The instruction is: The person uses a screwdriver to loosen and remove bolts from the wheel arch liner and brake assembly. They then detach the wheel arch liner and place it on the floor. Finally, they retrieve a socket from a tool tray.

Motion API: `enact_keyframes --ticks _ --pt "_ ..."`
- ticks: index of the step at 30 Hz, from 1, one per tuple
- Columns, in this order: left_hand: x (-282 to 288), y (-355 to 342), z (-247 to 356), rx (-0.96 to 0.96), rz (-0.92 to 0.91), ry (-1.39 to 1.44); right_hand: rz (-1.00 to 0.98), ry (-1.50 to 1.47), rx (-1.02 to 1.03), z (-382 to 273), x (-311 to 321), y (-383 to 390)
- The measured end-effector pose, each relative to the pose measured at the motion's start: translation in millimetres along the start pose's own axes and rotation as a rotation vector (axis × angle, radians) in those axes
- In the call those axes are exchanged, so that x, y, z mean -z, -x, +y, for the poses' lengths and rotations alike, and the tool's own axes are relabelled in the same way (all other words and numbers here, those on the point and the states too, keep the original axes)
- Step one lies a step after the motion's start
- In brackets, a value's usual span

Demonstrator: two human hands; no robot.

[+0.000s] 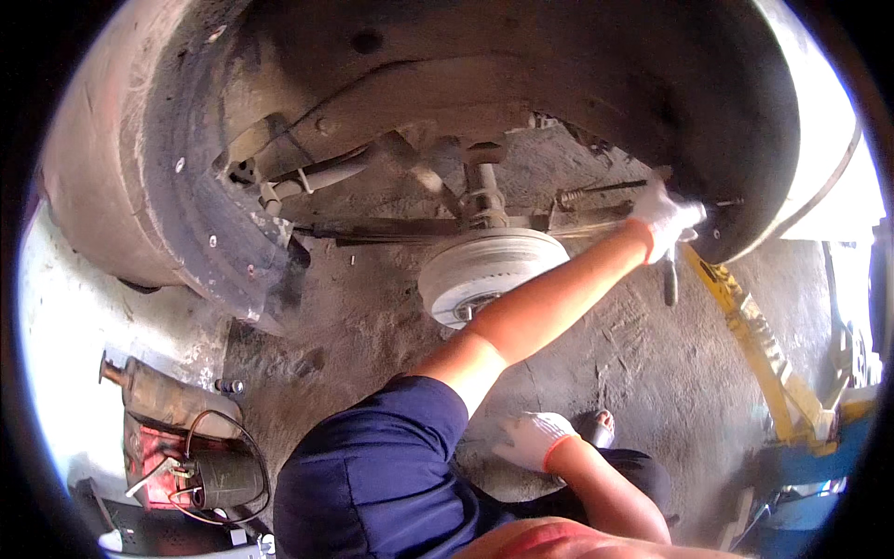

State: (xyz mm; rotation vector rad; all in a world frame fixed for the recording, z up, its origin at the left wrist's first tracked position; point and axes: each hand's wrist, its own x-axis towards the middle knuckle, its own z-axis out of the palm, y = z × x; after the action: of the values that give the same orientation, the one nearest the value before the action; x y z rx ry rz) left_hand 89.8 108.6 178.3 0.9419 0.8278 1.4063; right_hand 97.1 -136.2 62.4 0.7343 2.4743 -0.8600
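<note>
My left hand (663, 219), in a white glove, reaches up to the right edge of a dusty wheel arch (764, 112), closed on a silver-bodied tool (689, 214). A slim bit points right from it, and a grey handle (670, 279) hangs below. My forearm passes in front of the round brake drum (489, 261) on its axle. Lower down, my right hand (535, 438), gloved with an orange cuff, is low over the concrete floor, fingers loosely apart, with no object visible in it.
A yellow jack arm (745, 326) angles down at the right to blue equipment (810, 494). At lower left lie a rusty muffler (177, 401), red equipment with a dark cylinder (228, 475) and a looped hose. Suspension rods (331, 172) cross inside the arch.
</note>
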Motion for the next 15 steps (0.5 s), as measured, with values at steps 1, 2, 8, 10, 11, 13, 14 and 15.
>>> enact_keyframes --ticks 1,2,8,10,11,13,14,15 --pt "5.5 4.0 -2.2 -0.154 0.006 -0.093 -0.002 0.016 -0.004 -3.0 0.0 -0.3" --pt "11.2 6.3 -3.7 -0.304 0.011 -0.192 0.042 0.002 0.065 2.8 -10.7 -7.1" --pt "3.8 13.2 17.2 -0.082 0.013 -0.173 0.001 0.031 0.045 6.6 -13.4 -5.2" --pt "39.9 -65.3 -40.9 0.624 -0.026 0.665 0.046 0.044 0.199 21.2 -54.6 -29.2" --pt "30.7 -58.5 -42.8 0.686 -0.082 0.842 0.072 0.026 0.196 31.4 -63.5 -29.6" --pt "10.1 -35.2 -45.2 0.311 -0.082 0.368 0.091 0.016 0.153 31.5 -56.2 -20.8" --pt "-2.7 -10.5 -26.5 0.078 0.024 0.006 0.107 0.008 0.137 31.7 -51.9 -18.8" --pt "4.6 -4.4 -27.0 -0.202 0.014 -0.089 0.101 0.010 0.146 26.5 -51.5 -17.4"
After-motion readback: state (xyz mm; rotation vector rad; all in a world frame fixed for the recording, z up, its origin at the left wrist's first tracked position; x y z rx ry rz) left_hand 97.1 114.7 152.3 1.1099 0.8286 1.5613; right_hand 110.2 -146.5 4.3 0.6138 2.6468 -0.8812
